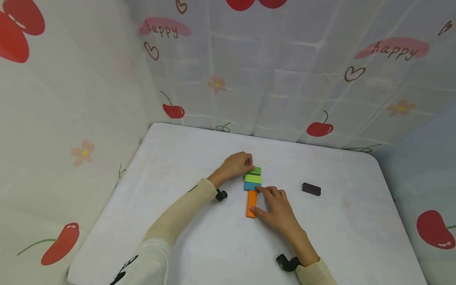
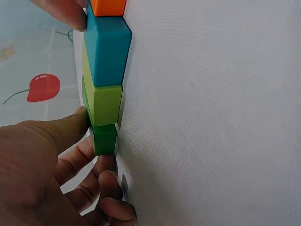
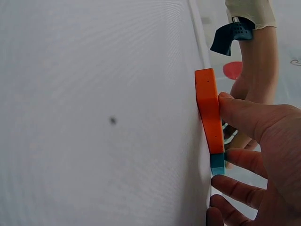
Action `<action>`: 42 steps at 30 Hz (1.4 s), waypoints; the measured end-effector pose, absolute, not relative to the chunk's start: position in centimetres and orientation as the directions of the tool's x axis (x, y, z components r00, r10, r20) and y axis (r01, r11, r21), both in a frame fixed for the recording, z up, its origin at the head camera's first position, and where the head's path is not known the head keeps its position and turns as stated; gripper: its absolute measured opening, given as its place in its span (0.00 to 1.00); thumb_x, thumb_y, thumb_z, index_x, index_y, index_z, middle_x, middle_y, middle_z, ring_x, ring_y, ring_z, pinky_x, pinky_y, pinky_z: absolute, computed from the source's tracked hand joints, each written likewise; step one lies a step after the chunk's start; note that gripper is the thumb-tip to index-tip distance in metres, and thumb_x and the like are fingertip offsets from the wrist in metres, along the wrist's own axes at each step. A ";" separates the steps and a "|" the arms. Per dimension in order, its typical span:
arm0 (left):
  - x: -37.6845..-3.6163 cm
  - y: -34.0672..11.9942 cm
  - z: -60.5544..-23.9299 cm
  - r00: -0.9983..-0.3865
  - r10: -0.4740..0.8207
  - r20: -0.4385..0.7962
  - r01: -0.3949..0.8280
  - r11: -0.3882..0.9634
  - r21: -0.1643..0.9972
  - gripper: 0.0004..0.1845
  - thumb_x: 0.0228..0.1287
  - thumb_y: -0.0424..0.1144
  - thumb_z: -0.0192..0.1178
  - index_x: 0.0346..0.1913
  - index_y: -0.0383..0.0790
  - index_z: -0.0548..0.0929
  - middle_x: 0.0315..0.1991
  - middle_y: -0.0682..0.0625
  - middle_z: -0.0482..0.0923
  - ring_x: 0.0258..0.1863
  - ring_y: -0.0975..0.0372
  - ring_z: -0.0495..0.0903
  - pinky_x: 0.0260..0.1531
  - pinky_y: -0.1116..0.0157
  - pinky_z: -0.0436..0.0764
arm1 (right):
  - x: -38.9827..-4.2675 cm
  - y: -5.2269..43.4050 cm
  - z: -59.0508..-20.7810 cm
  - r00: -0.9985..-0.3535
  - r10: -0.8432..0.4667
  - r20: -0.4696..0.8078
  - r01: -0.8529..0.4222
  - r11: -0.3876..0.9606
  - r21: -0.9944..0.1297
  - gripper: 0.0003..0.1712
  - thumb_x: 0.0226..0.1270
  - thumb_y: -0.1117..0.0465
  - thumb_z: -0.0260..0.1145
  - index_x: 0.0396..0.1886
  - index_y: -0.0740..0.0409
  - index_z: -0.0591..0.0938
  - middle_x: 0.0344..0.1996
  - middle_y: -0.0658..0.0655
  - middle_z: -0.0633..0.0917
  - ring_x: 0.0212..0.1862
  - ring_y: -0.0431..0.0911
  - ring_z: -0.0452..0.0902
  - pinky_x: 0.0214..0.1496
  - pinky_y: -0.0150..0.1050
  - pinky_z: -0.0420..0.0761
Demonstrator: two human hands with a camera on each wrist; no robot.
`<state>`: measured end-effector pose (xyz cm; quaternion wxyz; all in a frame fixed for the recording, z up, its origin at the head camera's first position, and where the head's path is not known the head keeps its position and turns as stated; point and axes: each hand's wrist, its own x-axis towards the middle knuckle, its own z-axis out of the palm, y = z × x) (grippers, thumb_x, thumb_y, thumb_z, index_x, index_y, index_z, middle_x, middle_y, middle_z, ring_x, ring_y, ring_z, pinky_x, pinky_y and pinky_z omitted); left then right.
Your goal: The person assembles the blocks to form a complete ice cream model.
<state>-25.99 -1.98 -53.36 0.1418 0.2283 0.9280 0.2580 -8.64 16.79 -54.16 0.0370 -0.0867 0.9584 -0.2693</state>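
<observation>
Four flat blocks lie end to end in a row on the white table point(image 1: 185, 166): dark green point(image 1: 255, 171), light green point(image 1: 253, 178), blue point(image 1: 251, 186) and a long orange block point(image 1: 251, 203). My left hand point(image 1: 248, 162) holds the far end of the dark green block point(image 2: 104, 138), thumb on the green blocks and fingers curled at its end. My right hand point(image 1: 262, 201) rests beside the orange block point(image 3: 209, 110); its thumb presses the block and its forefinger reaches the blue block point(image 3: 217, 164). The light green point(image 2: 104, 101) and blue point(image 2: 108, 49) blocks touch each other.
A single black block point(image 1: 311, 189) lies on the table to the right of the row. Cloth walls printed with cherries point(image 1: 320, 128) close in the table at the back and both sides. A black strap sits on each wrist point(image 1: 221, 195).
</observation>
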 end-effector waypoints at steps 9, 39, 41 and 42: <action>-25.7 -1.8 -53.3 -0.839 0.523 -0.148 0.371 0.749 0.549 0.11 0.78 0.52 0.65 0.42 0.49 0.83 0.37 0.53 0.80 0.35 0.62 0.76 0.36 0.67 0.73 | -8.6 16.8 -54.0 -0.983 -0.180 -0.037 -0.134 0.839 -0.527 0.42 0.65 0.41 0.79 0.77 0.42 0.77 0.65 0.57 0.80 0.63 0.56 0.70 0.63 0.55 0.79; -25.4 -2.4 -53.3 -0.826 0.550 -0.122 0.404 0.729 0.553 0.11 0.79 0.51 0.64 0.43 0.48 0.83 0.37 0.53 0.80 0.35 0.62 0.76 0.35 0.68 0.72 | -8.6 16.8 -54.4 -0.983 -0.185 -0.015 -0.151 0.843 -0.516 0.43 0.64 0.41 0.80 0.77 0.42 0.77 0.65 0.57 0.81 0.63 0.57 0.71 0.63 0.55 0.78; -25.4 -2.5 -53.5 -0.826 0.552 -0.119 0.403 0.724 0.560 0.10 0.79 0.51 0.64 0.45 0.48 0.84 0.38 0.53 0.81 0.36 0.63 0.76 0.37 0.68 0.73 | -8.6 16.8 -54.3 -0.983 -0.183 -0.015 -0.149 0.843 -0.516 0.43 0.64 0.41 0.80 0.77 0.42 0.77 0.65 0.57 0.81 0.63 0.57 0.71 0.64 0.55 0.78; -25.4 -2.5 -53.5 -0.825 0.553 -0.117 0.403 0.721 0.564 0.10 0.80 0.51 0.64 0.45 0.48 0.84 0.38 0.53 0.81 0.37 0.63 0.76 0.38 0.68 0.74 | -8.6 16.8 -54.3 -0.983 -0.182 -0.014 -0.149 0.843 -0.517 0.43 0.64 0.41 0.80 0.77 0.42 0.77 0.65 0.57 0.81 0.63 0.57 0.71 0.64 0.55 0.78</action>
